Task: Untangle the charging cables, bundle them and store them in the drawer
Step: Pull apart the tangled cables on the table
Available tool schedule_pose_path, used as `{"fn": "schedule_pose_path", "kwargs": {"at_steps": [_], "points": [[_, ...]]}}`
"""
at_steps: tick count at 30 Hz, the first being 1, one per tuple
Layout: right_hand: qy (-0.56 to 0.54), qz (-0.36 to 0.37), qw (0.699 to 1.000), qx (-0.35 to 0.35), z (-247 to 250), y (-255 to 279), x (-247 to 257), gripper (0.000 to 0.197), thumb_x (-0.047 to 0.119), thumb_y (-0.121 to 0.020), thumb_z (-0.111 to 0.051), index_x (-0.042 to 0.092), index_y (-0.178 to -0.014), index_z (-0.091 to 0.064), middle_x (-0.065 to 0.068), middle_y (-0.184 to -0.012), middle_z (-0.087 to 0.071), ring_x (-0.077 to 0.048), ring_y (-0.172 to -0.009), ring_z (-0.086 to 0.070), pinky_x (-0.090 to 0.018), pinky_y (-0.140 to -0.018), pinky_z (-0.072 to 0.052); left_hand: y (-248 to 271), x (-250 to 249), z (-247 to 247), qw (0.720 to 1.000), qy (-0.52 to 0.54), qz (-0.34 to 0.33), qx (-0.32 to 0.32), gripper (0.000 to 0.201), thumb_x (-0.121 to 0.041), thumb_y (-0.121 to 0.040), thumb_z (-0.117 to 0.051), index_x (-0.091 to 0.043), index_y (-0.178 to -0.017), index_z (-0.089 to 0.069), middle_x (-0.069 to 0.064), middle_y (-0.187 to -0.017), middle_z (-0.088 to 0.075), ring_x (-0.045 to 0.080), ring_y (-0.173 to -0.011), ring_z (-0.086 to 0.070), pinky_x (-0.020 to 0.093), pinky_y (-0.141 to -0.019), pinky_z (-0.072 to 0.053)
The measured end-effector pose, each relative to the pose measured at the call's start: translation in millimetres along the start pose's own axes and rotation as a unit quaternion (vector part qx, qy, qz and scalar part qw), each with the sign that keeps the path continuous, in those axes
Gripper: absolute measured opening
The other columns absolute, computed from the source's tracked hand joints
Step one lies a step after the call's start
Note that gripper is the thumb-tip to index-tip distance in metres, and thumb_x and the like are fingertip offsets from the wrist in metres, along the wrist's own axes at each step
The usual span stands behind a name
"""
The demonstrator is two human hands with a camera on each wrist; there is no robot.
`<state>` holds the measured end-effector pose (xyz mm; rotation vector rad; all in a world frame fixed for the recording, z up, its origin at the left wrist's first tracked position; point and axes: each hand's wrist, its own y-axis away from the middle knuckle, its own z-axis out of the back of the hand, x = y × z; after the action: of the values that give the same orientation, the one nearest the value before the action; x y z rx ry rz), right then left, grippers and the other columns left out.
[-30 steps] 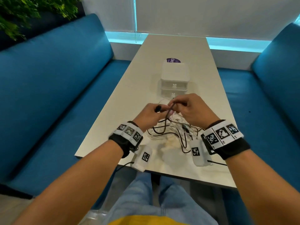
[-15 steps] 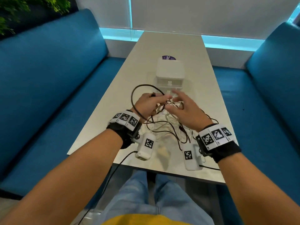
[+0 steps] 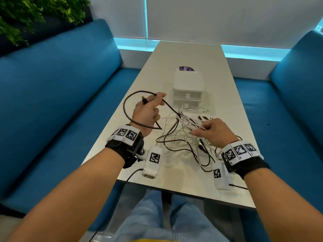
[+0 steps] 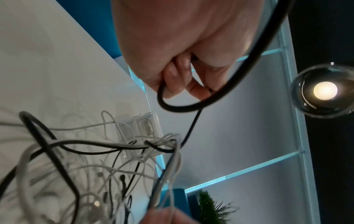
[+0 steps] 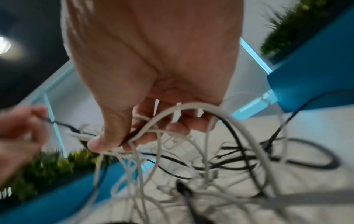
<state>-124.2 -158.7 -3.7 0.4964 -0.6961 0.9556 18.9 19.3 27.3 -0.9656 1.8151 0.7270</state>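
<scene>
A tangle of white and black charging cables (image 3: pixel 181 137) lies on the white table (image 3: pixel 192 55) in front of me. My left hand (image 3: pixel 148 109) is raised at the left and grips a thick black cable (image 3: pixel 130 96) near its plug; the cable loops out to the left and runs taut into the knot (image 3: pixel 180 117). In the left wrist view the fingers (image 4: pixel 178 78) curl round that black cable (image 4: pixel 226 89). My right hand (image 3: pixel 212 131) pinches a bunch of white cables (image 5: pixel 172 112) lifted off the table. The small white two-drawer box (image 3: pixel 188 84) stands behind, both drawers closed.
A purple round sticker (image 3: pixel 186 68) lies on the table behind the drawer box. Blue sofas (image 3: pixel 52 95) flank the table on both sides. A green plant (image 3: pixel 26 13) hangs at the upper left. The table's near edge (image 3: pixel 183 187) is close to my knees.
My hands have moved apart: the left pulled the black cable up and to the left, drawing a loop out of the tangle, while the right drew back and holds white cables.
</scene>
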Motion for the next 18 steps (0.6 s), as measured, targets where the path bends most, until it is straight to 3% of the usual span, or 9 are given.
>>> {"fn": "schedule_pose_path", "kwargs": {"at_steps": [3,5,7,9,11,14,16,18], "points": [[0.068,-0.046,0.997,-0.004,-3,0,-12,0.041,0.040,-0.073,-0.081,0.006,-0.064,-0.059,0.000,-0.055,-0.048,-0.015,-0.056,-0.045,-0.026,-0.053,-0.035,-7,-16,5,0.997,0.065,-0.026,-0.032,0.015,-0.024,-0.096,-0.057,-0.015,-0.091,-0.067,-0.006,-0.067,-0.053,0.003,-0.040,-0.022,0.016,-0.039,-0.019],[0.078,-0.056,0.995,-0.005,-2,0,-14,0.038,0.039,-0.073,-0.081,0.006,-0.069,-0.062,-0.002,-0.060,-0.052,-0.018,-0.061,-0.050,-0.027,-0.055,-0.037,-11,-24,8,0.998,0.035,-0.046,-0.013,0.015,-0.023,-0.096,-0.057,-0.015,-0.091,-0.069,-0.008,-0.066,-0.056,0.003,-0.042,-0.022,0.016,-0.039,-0.019],[0.087,-0.035,0.996,0.002,2,1,-6,0.034,0.037,-0.072,-0.082,0.013,-0.089,-0.066,-0.001,-0.080,-0.060,-0.019,-0.078,-0.058,-0.029,-0.068,-0.046,-10,-26,6,0.998,-0.017,-0.053,0.022,0.015,-0.022,-0.097,-0.056,-0.017,-0.091,-0.070,-0.008,-0.068,-0.059,0.004,-0.044,-0.022,0.015,-0.040,-0.019],[0.108,0.020,0.994,0.016,5,1,11,0.062,0.042,-0.068,-0.083,0.027,-0.122,-0.056,0.001,-0.107,-0.054,-0.015,-0.099,-0.054,-0.034,-0.089,-0.047,-7,-26,-2,0.995,-0.056,-0.044,0.064,0.017,-0.021,-0.098,-0.054,-0.018,-0.093,-0.069,-0.007,-0.071,-0.063,0.004,-0.044,-0.021,0.016,-0.041,-0.017],[0.095,0.073,0.993,0.006,5,1,32,0.075,0.049,-0.069,-0.079,0.035,-0.135,-0.044,0.004,-0.115,-0.049,-0.011,-0.104,-0.050,-0.032,-0.093,-0.044,-4,-26,-12,0.992,-0.065,-0.030,0.101,0.017,-0.021,-0.098,-0.053,-0.017,-0.093,-0.069,-0.006,-0.072,-0.065,0.004,-0.044,-0.021,0.018,-0.043,-0.015],[-0.004,0.112,0.993,-0.020,4,-4,53,0.050,0.047,-0.078,-0.073,0.035,-0.124,-0.056,0.005,-0.102,-0.059,-0.010,-0.089,-0.059,-0.026,-0.082,-0.047,2,-23,-22,0.987,-0.019,-0.016,0.159,0.019,-0.022,-0.093,-0.054,-0.018,-0.088,-0.072,-0.003,-0.074,-0.066,0.004,-0.043,-0.024,0.019,-0.044,-0.015],[-0.038,0.133,0.990,-0.025,3,-8,59,0.023,0.035,-0.082,-0.072,0.031,-0.104,-0.067,0.005,-0.090,-0.065,-0.008,-0.076,-0.062,-0.025,-0.076,-0.048,4,-21,-23,0.981,0.004,-0.018,0.192,0.020,-0.025,-0.086,-0.057,-0.021,-0.082,-0.076,-0.003,-0.075,-0.066,0.003,-0.043,-0.026,0.019,-0.044,-0.016],[-0.052,0.155,0.986,-0.035,3,-9,62,0.003,0.024,-0.084,-0.071,0.022,-0.086,-0.071,0.009,-0.076,-0.067,-0.006,-0.067,-0.059,-0.026,-0.073,-0.046,3,-17,-21,0.977,-0.021,-0.030,0.212,0.015,-0.020,-0.087,-0.063,-0.024,-0.088,-0.077,-0.001,-0.077,-0.066,0.003,-0.044,-0.028,0.017,-0.043,-0.019]]}}
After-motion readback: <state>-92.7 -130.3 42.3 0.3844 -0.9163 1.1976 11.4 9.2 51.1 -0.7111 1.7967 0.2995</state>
